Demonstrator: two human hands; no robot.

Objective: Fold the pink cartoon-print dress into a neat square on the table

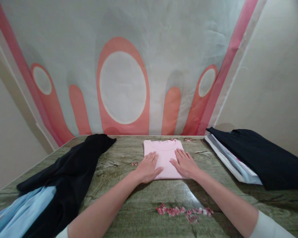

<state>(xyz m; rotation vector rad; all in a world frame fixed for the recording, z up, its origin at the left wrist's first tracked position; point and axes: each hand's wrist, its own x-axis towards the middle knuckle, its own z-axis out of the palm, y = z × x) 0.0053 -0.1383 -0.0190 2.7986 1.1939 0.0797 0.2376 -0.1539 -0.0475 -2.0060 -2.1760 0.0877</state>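
Note:
A pink T-shirt (167,162), folded into a neat rectangle, lies flat on the table with its collar at the far edge. My left hand (148,168) rests palm down on its left side, fingers stretched out and pointing away from me. On the right side of the shirt, my right hand (185,163) also lies flat, its thumb apart from the fingers. A strip of pink cloth shows between the two hands. Parts of the shirt's sides are hidden under the palms.
The wood-patterned table (129,211) has printed pink blossoms. Crumpled black clothing (69,172) lies on the left with a light blue garment (27,208). On the right is a stack of folded clothes topped by a black garment (260,155). A patterned backdrop (154,109) stands behind the table.

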